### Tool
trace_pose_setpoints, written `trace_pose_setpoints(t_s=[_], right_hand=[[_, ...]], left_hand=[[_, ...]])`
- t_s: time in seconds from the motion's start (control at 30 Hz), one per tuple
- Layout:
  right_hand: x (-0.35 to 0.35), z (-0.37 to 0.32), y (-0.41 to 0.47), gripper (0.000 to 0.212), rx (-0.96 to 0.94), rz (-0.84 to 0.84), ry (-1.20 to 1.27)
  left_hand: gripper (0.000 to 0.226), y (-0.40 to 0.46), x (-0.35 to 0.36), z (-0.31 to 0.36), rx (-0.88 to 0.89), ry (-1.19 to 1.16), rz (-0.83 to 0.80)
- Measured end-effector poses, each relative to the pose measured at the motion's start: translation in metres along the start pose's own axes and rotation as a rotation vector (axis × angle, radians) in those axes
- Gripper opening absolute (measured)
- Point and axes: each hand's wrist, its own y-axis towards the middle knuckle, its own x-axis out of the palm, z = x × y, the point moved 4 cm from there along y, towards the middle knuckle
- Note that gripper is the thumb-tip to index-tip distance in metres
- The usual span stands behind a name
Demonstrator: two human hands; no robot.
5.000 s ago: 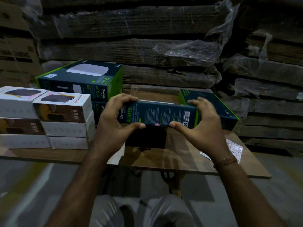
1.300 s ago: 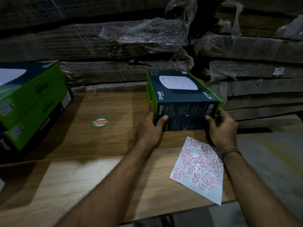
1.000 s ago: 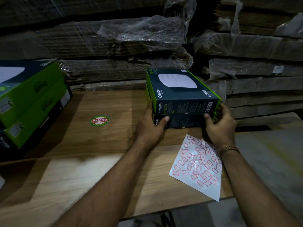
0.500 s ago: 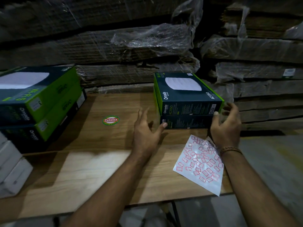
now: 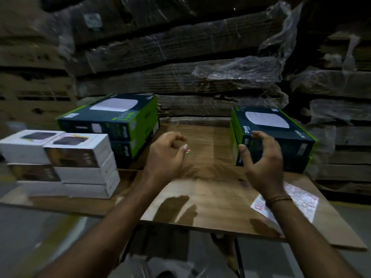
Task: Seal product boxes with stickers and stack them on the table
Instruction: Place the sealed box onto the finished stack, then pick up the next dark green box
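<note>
On the wooden table's (image 5: 210,197) right side sits my stack of two dark-green-and-lime product boxes (image 5: 281,135). My right hand (image 5: 263,163) hovers before it, fingers loosely curled, holding nothing; my left hand (image 5: 166,155) likewise (both blurred). Right of them lies the white sticker sheet (image 5: 301,203); left, another green stack (image 5: 112,121) and white cartons (image 5: 80,157).

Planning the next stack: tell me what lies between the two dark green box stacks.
Head view: bare wooden table, one small oval sticker, and the left hand above it.
</note>
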Motion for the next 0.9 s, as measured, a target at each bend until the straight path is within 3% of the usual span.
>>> trace_pose_setpoints(t_s=[0.13, 0.27, 0.47, 0.57, 0.67, 0.73, 0.8, 0.9], right_hand=[[0.046, -0.063, 0.007, 0.052, -0.004, -0.173, 0.128], [0.085, -0.114, 0.016, 0.042, -0.016, -0.223, 0.183], [0.132, -0.17, 0.032, 0.044, 0.077, -0.286, 0.276], [0.157, -0.184, 0.041, 0.053, 0.238, -0.344, 0.315], [0.19, -0.195, 0.042, 0.074, 0.398, -0.484, 0.293], [0.212, -0.205, 0.039, 0.106, 0.465, -0.585, 0.304], [0.23, -0.214, 0.036, 0.135, 0.544, -0.672, 0.341], [0.252, -0.223, 0.035, 0.153, 0.659, -0.738, 0.395]], left_hand=[[0.011, 0.023, -0.054, 0.02, 0.095, 0.062, 0.084], [0.016, 0.047, -0.099, 0.015, 0.134, 0.206, 0.101], [0.017, 0.085, -0.16, -0.023, 0.053, 0.257, 0.173], [0.023, 0.108, -0.187, -0.055, -0.034, 0.328, 0.166], [0.048, 0.131, -0.204, -0.096, -0.185, 0.502, 0.046], [0.067, 0.142, -0.208, -0.12, -0.337, 0.662, -0.091], [0.077, 0.147, -0.209, -0.139, -0.47, 0.784, -0.246], [0.082, 0.151, -0.208, -0.156, -0.562, 0.842, -0.445]])
